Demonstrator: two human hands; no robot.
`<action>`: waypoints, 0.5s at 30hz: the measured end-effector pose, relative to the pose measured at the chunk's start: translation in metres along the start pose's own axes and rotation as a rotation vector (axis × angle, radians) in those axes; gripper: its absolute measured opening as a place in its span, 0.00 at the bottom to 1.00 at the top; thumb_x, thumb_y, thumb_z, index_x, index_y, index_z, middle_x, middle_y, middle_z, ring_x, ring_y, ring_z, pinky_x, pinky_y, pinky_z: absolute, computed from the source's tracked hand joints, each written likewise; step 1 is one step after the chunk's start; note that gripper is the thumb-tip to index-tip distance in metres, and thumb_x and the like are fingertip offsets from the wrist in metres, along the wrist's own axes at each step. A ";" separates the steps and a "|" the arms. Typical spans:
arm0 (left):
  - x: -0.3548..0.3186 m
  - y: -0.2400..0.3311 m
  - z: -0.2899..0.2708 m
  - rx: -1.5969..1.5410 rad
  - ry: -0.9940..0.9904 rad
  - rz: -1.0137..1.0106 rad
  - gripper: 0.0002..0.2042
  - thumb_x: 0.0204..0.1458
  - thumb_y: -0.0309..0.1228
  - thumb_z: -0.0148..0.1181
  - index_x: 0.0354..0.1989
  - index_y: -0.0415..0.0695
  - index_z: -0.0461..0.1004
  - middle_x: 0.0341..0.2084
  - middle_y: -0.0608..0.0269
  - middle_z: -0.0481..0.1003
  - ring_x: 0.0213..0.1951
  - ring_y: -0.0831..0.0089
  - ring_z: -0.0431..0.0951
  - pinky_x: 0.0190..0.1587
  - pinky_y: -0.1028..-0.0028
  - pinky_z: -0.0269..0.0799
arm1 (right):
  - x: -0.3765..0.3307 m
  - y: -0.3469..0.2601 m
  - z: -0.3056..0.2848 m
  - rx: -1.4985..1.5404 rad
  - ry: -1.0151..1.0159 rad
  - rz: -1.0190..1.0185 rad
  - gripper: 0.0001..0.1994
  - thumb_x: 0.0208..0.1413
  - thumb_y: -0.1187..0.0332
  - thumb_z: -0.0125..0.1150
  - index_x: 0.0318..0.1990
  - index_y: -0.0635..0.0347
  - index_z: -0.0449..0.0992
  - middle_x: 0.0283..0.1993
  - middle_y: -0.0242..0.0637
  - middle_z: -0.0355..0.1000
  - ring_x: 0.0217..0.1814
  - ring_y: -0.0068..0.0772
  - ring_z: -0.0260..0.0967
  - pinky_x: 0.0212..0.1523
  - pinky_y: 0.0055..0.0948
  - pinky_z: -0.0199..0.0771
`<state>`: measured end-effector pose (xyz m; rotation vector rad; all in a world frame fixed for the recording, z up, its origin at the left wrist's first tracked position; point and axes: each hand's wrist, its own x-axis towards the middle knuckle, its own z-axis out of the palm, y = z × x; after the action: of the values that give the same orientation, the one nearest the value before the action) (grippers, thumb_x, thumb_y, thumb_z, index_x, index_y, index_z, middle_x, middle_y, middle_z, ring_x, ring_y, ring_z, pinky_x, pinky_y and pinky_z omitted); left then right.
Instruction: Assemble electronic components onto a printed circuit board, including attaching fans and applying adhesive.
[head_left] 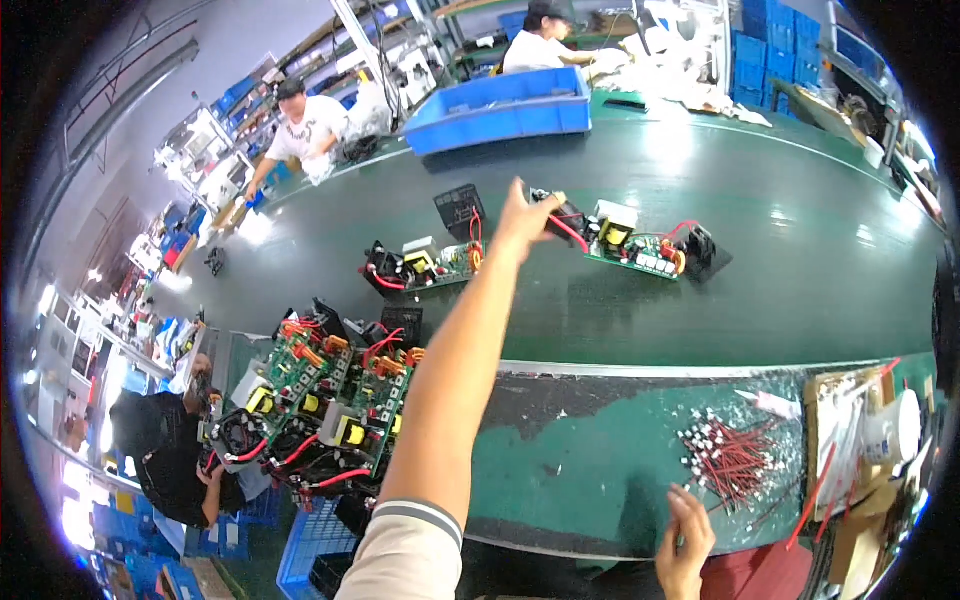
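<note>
My left hand [525,220] reaches far out over the dark green belt. Its fingers close on the black end of a circuit board assembly [635,245], which has red wires, a yellow transformer and a second black panel at its far right end. To the left of my wrist, another such circuit board assembly [425,265] rests on the belt. My right hand [685,540] is low at the bench's near edge, thumb apart from its loosely bent fingers, and I see nothing in it. Just above it lies a heap of short red wires with white connectors [735,460].
Several more boards [320,400] are stacked at the left, beside a person in black [165,450]. A blue bin [500,110] stands at the belt's far side, where two people in white work. A cardboard box [840,420] and a white tub [893,428] are at the right.
</note>
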<state>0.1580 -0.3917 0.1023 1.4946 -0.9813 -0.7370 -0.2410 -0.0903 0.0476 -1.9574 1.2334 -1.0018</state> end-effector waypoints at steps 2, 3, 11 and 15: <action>0.043 -0.021 -0.061 0.860 0.278 0.398 0.46 0.45 0.51 0.70 0.69 0.39 0.55 0.55 0.42 0.71 0.51 0.50 0.77 0.54 0.57 0.74 | 0.011 -0.003 0.016 0.065 -0.047 -0.065 0.20 0.46 0.90 0.52 0.48 0.68 0.75 0.51 0.54 0.75 0.49 0.53 0.76 0.48 0.37 0.76; 0.060 -0.019 -0.091 0.946 0.145 0.291 0.48 0.43 0.53 0.70 0.68 0.38 0.56 0.58 0.40 0.68 0.54 0.47 0.75 0.57 0.57 0.71 | 0.017 0.003 0.021 0.031 -0.041 -0.105 0.19 0.47 0.89 0.53 0.48 0.68 0.75 0.50 0.54 0.75 0.49 0.52 0.76 0.48 0.37 0.77; 0.064 -0.081 -0.363 1.054 0.191 -0.639 0.24 0.39 0.37 0.76 0.45 0.41 0.77 0.33 0.53 0.80 0.37 0.55 0.82 0.43 0.58 0.77 | 0.016 0.034 0.025 0.066 -0.278 0.243 0.26 0.61 0.55 0.60 0.62 0.59 0.68 0.66 0.42 0.66 0.68 0.43 0.62 0.66 0.44 0.60; 0.033 -0.072 -0.359 0.881 0.364 -0.570 0.17 0.42 0.33 0.71 0.42 0.44 0.80 0.34 0.57 0.82 0.38 0.60 0.83 0.38 0.60 0.77 | 0.030 0.015 0.038 0.022 -0.041 0.069 0.15 0.52 0.88 0.51 0.46 0.68 0.76 0.44 0.51 0.77 0.42 0.45 0.78 0.45 0.34 0.77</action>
<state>0.4997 -0.2553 0.0910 2.6369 -0.6018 -0.3782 -0.2075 -0.1194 0.0238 -1.8963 1.2535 -0.9321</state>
